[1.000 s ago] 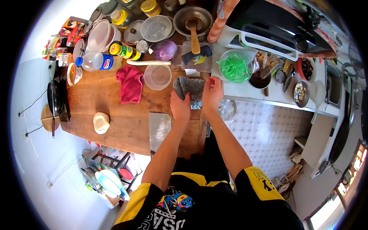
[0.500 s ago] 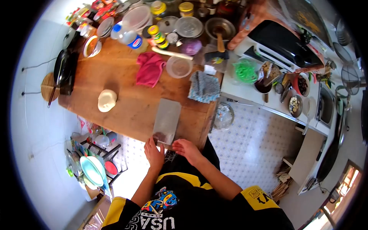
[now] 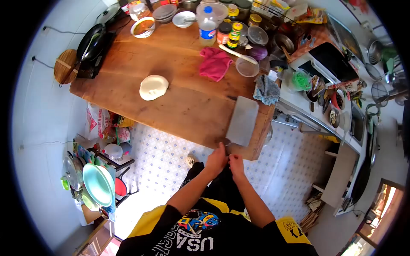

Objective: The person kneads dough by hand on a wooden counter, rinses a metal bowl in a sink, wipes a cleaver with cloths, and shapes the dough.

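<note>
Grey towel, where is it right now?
In the head view, right of centre: the grey towel is on the wooden table, at its right edge, beside the clear plastic tub.

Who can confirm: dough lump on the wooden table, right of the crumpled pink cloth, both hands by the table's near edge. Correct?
Wrong side: the dough lump lies left of the crumpled pink cloth, as the head view shows. It is on the wooden table, and the left hand and right hand are by the table's near edge.
</note>
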A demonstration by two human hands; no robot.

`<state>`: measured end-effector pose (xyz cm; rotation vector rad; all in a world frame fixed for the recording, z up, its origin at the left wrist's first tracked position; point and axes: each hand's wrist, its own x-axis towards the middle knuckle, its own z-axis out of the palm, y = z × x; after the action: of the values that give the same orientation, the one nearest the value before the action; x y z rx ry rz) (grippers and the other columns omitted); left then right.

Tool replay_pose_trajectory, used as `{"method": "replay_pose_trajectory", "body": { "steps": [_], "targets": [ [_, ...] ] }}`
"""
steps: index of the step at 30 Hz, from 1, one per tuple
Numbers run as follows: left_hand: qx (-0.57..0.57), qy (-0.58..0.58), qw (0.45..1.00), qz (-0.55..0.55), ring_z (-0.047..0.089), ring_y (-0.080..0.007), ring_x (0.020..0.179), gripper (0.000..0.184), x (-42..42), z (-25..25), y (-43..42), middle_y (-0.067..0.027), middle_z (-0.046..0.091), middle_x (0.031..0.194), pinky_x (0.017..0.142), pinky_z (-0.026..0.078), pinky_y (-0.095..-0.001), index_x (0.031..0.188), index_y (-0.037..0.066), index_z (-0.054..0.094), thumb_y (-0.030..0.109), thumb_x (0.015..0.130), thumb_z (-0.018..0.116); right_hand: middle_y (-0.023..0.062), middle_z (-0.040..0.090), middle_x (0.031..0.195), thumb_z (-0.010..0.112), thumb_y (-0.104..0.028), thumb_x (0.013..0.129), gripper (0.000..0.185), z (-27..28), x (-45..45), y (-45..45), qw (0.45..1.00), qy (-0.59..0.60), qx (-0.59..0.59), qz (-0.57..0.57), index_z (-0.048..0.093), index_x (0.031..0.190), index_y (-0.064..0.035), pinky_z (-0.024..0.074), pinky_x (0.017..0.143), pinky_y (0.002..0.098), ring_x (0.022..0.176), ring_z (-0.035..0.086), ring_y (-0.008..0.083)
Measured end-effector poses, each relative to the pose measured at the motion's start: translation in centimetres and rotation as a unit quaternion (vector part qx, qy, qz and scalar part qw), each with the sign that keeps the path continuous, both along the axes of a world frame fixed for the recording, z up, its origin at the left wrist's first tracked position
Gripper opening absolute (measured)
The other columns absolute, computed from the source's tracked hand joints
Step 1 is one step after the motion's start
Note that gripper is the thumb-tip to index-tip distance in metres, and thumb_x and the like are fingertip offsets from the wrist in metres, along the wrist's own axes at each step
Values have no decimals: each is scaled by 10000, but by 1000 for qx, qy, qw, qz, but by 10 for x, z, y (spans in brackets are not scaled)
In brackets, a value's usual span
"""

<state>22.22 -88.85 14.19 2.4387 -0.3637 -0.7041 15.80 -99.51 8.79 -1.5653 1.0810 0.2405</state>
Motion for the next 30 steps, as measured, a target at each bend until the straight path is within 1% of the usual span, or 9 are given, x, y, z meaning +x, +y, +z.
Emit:
{"method": "replay_pose_trajectory", "body": {
  "steps": [6,9,13,16,21,24,26,29,30],
  "targets": [
    [-104,-25,994,20,593,-389,933,543,-5,12,23,-250,579,1030,753,507,-452,1334,-6,375,258,893,549,224,651,990,609,-290,809,443,19,21,0,974,19,-223,48,536,1130,6,469,849,446,1002,595,406],
    [-194,-29,979,54,582,-400,943,496,-5,-4,86,-249,581,1052,787,491,-463,1313,2,411,235,895,540,208,656,911,585,-273,829,345,17,23,9,940,21,-339,41,590,1049,-7,483,786,436,872,622,376],
    [-118,19,969,217,594,-419,917,427,13,-21,200,-248,618,1024,819,476,-472,1279,12,455,194,899,523,185,647,822,557,-233,862,238,48,47,53,952,-78,-291,57,623,947,-20,487,713,405,755,619,337],
    [-55,81,941,325,652,-343,794,405,24,-34,294,-205,653,911,724,516,-425,1289,41,459,170,910,514,171,620,730,549,-212,888,202,47,90,99,981,-80,-139,114,622,853,-27,483,669,375,702,617,308],
    [-61,127,867,478,688,-250,677,433,58,-37,398,-175,643,915,519,545,-333,1319,26,413,152,914,496,166,617,830,560,-171,881,151,53,216,189,964,-140,-164,156,617,910,-34,483,692,388,770,609,331],
    [-194,133,834,499,689,-259,712,444,155,-23,418,-186,613,1015,479,543,-315,1340,26,367,149,932,494,181,577,995,575,-137,862,163,62,314,225,943,-213,-202,157,578,984,-28,466,769,416,890,565,358],
    [-167,80,894,407,671,-217,745,434,240,-46,428,-131,613,1046,542,552,-276,1345,39,350,161,943,460,197,519,1108,594,-146,845,248,56,351,237,892,-268,-307,194,520,1046,-22,426,853,453,986,506,391],
    [-349,131,789,487,611,-142,698,305,398,-14,375,-67,624,1004,620,551,-266,1237,77,456,185,952,466,205,510,1125,618,-182,831,346,51,382,254,905,-181,-320,213,489,1106,-15,399,889,479,1027,484,401],
    [-371,144,793,462,654,-221,814,309,453,-7,366,-87,590,1025,646,555,-296,1214,62,447,192,934,467,205,510,1125,618,-182,831,346,51,386,256,904,-175,-325,216,489,1106,-15,399,889,479,1027,484,401]
  ]
}}
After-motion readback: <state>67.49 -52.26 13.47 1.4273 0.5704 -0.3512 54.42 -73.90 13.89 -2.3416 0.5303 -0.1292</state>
